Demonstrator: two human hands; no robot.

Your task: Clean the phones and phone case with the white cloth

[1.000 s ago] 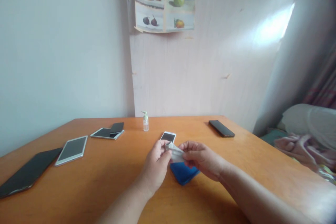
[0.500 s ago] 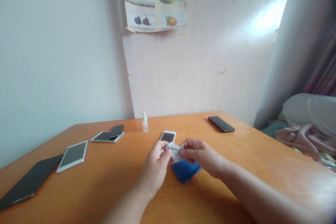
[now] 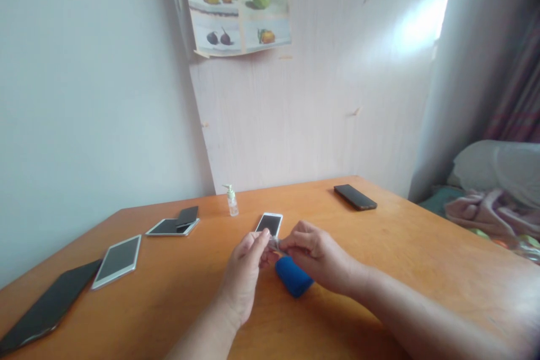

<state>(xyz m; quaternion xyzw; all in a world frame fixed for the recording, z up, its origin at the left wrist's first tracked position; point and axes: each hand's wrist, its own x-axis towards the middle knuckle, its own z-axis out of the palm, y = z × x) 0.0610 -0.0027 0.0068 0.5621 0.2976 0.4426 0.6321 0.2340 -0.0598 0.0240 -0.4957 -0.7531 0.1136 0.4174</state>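
A small grey-white cloth [image 3: 275, 243] is pinched between my two hands above the table, mostly covered by the fingers. My left hand [image 3: 247, 264] grips its left end with thumb and fingers. On the other end, my right hand [image 3: 314, 253] has its fingers closed. Just below the hands lies a blue folded cloth or pouch [image 3: 293, 277], partly covered by my right hand. Behind my left fingers a white phone [image 3: 270, 224] with a dark screen rests flat on the table.
On the orange wooden table [image 3: 169, 292] stands a clear pump bottle [image 3: 232, 202]. To the left lie a white tablet [image 3: 118, 261], another tablet [image 3: 162, 228] under a dark phone [image 3: 188, 215], and a black sleeve [image 3: 53, 304]. A black phone [image 3: 355, 197] lies at the back right.
The grey-white cloth was spread between my hands and is now bunched up small. My right hand has turned and closed in on it. The view has shifted slightly.
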